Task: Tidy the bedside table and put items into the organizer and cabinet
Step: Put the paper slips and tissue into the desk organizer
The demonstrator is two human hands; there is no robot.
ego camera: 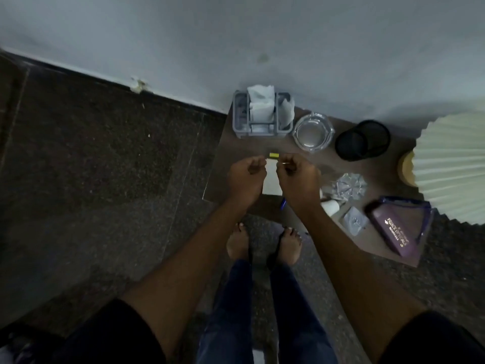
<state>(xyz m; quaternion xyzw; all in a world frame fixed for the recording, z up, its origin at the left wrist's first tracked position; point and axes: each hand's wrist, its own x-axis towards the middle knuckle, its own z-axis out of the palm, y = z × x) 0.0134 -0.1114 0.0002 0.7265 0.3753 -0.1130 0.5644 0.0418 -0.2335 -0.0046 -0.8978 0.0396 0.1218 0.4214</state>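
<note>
The left hand and right hand both pinched a small thin item, which, I think, needed a steady carry into the grey organizer.

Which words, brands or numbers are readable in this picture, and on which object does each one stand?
"PRINCE OPTICALS": gold letters on the purple case.
The smaller gold line beside it, on the same case, is too blurred to read.
No other text is readable.
</note>
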